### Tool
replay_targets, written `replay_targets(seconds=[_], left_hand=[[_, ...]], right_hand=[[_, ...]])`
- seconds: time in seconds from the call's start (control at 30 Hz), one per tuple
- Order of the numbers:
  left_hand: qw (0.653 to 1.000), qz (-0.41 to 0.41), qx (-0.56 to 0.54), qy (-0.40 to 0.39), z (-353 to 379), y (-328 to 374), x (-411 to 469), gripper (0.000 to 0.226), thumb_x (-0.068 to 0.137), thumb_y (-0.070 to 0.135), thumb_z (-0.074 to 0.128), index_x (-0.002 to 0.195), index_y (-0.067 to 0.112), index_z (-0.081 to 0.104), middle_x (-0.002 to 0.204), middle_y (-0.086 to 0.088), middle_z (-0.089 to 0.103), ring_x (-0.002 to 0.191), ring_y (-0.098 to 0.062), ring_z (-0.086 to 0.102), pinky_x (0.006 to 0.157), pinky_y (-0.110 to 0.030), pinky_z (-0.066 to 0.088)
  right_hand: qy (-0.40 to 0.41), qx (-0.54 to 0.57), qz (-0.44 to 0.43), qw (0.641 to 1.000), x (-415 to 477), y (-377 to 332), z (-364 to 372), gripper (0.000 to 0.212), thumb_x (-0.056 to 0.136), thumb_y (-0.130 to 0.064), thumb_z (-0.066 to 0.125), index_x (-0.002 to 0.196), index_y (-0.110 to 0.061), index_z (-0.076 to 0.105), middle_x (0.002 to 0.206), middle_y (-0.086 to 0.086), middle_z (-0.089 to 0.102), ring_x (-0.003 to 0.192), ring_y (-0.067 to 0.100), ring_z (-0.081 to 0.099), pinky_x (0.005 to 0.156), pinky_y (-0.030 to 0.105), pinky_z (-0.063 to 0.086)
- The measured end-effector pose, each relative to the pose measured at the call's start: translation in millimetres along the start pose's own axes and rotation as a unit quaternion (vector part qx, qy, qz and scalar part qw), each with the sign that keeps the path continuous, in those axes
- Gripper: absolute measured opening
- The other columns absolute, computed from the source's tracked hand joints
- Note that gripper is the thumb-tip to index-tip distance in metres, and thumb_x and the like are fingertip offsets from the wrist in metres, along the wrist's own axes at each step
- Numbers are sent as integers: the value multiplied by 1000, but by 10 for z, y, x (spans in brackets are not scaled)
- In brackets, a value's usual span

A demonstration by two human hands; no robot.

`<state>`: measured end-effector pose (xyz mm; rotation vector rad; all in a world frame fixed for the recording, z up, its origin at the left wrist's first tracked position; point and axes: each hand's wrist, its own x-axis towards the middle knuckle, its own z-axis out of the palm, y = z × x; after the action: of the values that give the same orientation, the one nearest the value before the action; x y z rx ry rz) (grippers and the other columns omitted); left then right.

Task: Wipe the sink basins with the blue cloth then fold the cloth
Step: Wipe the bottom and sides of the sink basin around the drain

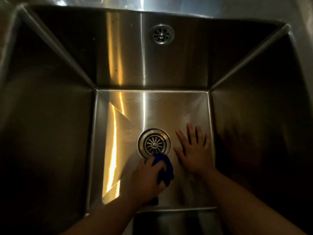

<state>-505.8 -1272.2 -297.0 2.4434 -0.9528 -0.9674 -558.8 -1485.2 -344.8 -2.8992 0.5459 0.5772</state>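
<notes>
I look straight down into a deep stainless steel sink basin (118,116). My left hand (149,177) grips the bunched blue cloth (165,168) and presses it on the basin floor just below the round drain strainer (154,143). My right hand (194,150) lies flat on the floor to the right of the drain, fingers spread and straight. Part of the cloth is hidden under my left hand.
Four steep steel walls enclose the floor; the left wall (47,124) and right wall (262,133) are dark. An overflow grate (161,33) sits high on the back wall. The sink's rim (169,7) runs along the top.
</notes>
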Motion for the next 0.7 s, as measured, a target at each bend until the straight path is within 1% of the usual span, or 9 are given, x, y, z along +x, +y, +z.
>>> replay_targets(seconds=[0.07,0.13,0.2,0.27,0.33,0.4,0.5,0.6,0.7], left_hand=[[994,26,15,-106,-5,-7,-257,40,65,53,53,99,32,48,110,6,56,98,-19,54,83,-34,47],[979,31,3,-202,-55,-15,-464,39,67,45,59,101,26,53,111,1,58,101,-22,56,85,-30,45],[973,-13,-17,-229,-184,-36,-564,36,70,35,65,102,22,57,113,-1,61,106,-22,56,82,-25,40],[968,-71,-8,-242,-370,-85,-606,48,74,31,68,118,16,57,124,-5,60,116,-23,54,90,-26,41],[958,-122,30,-256,-595,-190,-675,55,79,31,67,129,14,51,130,-7,57,118,-23,55,95,-28,44],[957,-155,75,-234,-872,-297,-780,55,80,35,62,131,18,48,126,-5,60,113,-21,59,93,-28,47],[966,-152,59,-200,-1286,-339,-943,58,74,39,62,130,26,49,130,-2,59,118,-21,58,98,-30,47],[983,-114,-49,-139,-1664,-229,-1139,36,62,38,60,97,30,58,109,2,67,104,-18,64,89,-29,50],[990,-22,-135,-30,-1982,-31,-1447,23,55,38,60,76,30,54,91,11,64,85,-8,64,76,-27,52]], right_hand=[[-15,25,0,1000,-14,-42,-109,66,92,-64,27,150,-46,0,161,1,-14,147,30,-14,115,57,-1],[-24,56,0,998,-60,-116,-251,68,91,-59,35,150,-44,4,162,5,-2,148,31,-3,115,53,7],[-35,65,3,997,-138,-202,-372,67,91,-54,38,150,-41,9,161,7,9,146,31,7,114,49,14],[-70,69,11,995,-234,-274,-486,61,91,-51,40,148,-37,21,157,8,21,144,31,17,112,46,21],[-130,90,21,987,-324,-330,-612,43,91,-47,45,130,-30,43,145,10,40,134,31,35,105,42,32],[-220,108,27,969,-398,-402,-792,26,94,-41,46,113,-25,53,134,13,51,125,32,47,98,37,37],[-281,169,63,943,-551,-524,-1051,44,99,-32,43,137,-10,46,145,14,44,131,27,45,102,28,36],[-224,185,90,953,-803,-656,-1337,57,98,-37,45,148,-15,31,153,10,35,137,24,37,107,27,31],[-160,139,91,973,-1130,-883,-1624,61,97,-47,42,151,-27,22,158,5,24,143,25,23,115,37,24]])
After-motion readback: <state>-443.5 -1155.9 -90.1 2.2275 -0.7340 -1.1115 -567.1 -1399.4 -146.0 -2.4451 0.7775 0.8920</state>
